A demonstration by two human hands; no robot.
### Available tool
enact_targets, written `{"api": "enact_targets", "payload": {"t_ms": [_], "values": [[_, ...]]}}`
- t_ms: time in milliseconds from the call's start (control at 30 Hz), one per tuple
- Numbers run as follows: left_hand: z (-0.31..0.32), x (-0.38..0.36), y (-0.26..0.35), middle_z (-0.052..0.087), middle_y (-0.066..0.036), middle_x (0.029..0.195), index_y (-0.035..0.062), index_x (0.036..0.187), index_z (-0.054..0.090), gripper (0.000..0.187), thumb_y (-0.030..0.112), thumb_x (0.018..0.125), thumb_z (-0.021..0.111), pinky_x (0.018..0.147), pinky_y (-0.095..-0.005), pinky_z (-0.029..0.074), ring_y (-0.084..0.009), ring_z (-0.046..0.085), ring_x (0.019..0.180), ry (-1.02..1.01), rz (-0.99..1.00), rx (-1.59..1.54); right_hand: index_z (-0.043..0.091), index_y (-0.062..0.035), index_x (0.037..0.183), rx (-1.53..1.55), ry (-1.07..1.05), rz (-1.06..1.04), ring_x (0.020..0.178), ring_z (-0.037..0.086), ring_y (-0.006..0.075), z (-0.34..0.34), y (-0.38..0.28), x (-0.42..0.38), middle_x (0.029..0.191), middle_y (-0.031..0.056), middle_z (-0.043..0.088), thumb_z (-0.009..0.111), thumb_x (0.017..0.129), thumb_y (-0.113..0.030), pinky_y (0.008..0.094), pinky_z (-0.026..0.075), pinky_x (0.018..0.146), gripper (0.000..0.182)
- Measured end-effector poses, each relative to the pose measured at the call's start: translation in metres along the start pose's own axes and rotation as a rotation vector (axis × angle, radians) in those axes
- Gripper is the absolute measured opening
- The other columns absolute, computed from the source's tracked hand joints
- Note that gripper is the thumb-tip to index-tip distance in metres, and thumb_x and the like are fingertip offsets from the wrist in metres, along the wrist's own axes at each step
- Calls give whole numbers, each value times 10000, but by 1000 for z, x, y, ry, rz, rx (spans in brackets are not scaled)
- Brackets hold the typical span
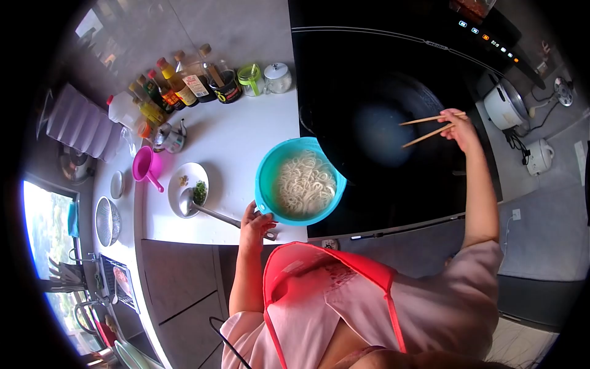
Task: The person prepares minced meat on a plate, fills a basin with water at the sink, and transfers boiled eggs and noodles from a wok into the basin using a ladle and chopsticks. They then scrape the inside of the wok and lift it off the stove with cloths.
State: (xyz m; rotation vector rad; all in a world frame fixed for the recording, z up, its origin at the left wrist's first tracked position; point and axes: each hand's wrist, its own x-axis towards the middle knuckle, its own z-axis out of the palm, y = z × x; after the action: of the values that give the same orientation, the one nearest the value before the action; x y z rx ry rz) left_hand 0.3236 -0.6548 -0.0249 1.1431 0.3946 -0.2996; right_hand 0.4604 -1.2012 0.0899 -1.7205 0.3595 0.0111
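Note:
My left hand (pixel 253 226) grips the near-left rim of a turquoise basin (pixel 263 187) with pale noodles (pixel 305 182) in it. The basin stands at the counter's right edge, beside the dark hob. A ladle (pixel 215 213) passes close by that hand, its bowl resting in a white dish (pixel 178 174) with chopped greens (pixel 200 192) and small tan bits. My right hand (pixel 458 128) is closed around a pair of wooden chopsticks (pixel 424 136). Their tips are spread apart above a dark wok (pixel 424 92) holding cloudy liquid (pixel 384 135). Nothing is between the tips.
Sauce bottles (pixel 175 83) and jars (pixel 251 80) line the back wall. A pink dipper (pixel 146 165) and a small metal pot (pixel 170 136) stand left of the dish. A range hood panel (pixel 488 40) hangs at upper right. A white pot (pixel 504 106) sits at far right.

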Motion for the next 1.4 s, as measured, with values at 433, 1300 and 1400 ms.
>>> {"api": "enact_targets", "payload": {"t_ms": [433,1300,1400], "values": [[-1,0,-2,604,-60,843,40,1211,417,496,31,739,567,639,-255,482,-167,613,710,-15,24,-30,555,8,853,404,-36,101,620,629,255,62,29,3,737,171,612,539,853,-180,336,521,559,190],[-4,1,2,596,-79,848,30,1210,410,488,53,752,577,646,-269,470,-180,610,724,-72,1,17,585,-39,957,10,107,-173,470,564,147,55,-36,-47,801,91,594,532,871,-201,214,401,373,190],[-5,2,-1,597,-91,850,17,1219,399,487,43,762,564,630,-271,490,-185,615,713,-58,6,18,578,-63,976,-126,165,-67,449,549,145,20,-18,-26,814,75,592,534,870,-208,213,399,362,185]]}}
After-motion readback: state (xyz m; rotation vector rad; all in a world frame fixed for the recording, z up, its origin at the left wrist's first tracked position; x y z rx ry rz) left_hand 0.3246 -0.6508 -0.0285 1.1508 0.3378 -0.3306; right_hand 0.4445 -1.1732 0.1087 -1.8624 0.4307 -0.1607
